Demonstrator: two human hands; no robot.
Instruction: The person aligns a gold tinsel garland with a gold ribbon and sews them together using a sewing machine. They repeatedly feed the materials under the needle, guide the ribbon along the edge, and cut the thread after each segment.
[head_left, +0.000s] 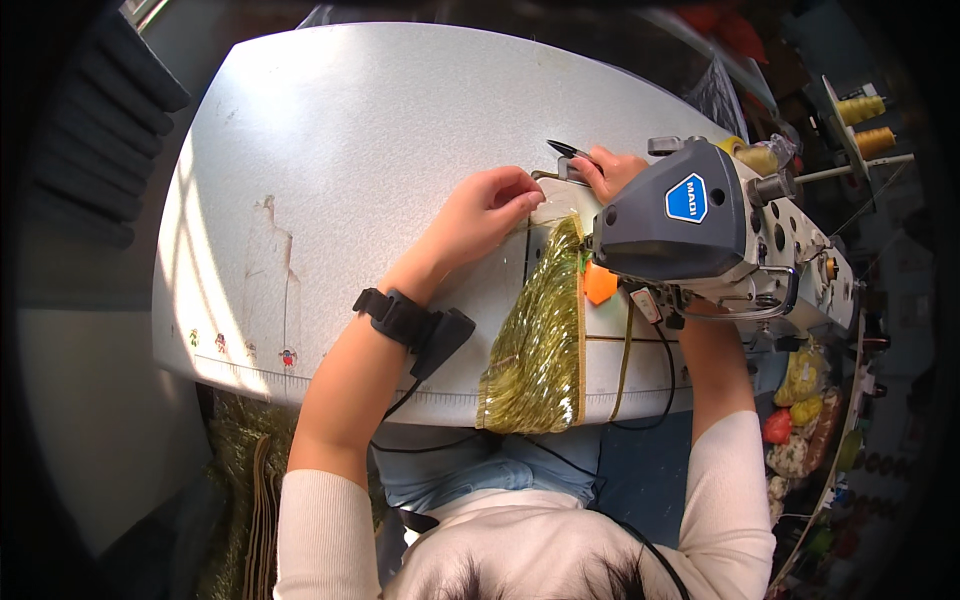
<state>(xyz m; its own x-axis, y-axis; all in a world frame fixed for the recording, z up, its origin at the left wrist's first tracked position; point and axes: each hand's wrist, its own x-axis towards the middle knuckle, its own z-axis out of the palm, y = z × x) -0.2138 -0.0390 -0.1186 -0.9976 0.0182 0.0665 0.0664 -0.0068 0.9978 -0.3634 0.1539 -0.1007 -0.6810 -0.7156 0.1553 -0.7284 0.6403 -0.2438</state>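
Observation:
A strip of shiny olive-gold tinsel fringe (536, 337) lies over the table's near edge, its stitched border running up under the head of a sewing machine (675, 217). Just beyond the fringe's top end is my left hand (499, 202), thumb and forefinger pinched together near fine, pale strands; whether they grip a strand cannot be told. Behind the machine head, my right hand (615, 172) holds a black-handled pointed tool (566, 148), perhaps thread snips, with its tip towards the left. The needle area is mostly hidden by the machine head.
An orange tab (600, 283) sits beside the fringe. A narrow olive band (624, 360) and a black cable (670, 367) hang over the front edge of the white table (360, 135). Thread cones (862, 110) stand on a rack at right. More fringe (259, 510) hangs lower left.

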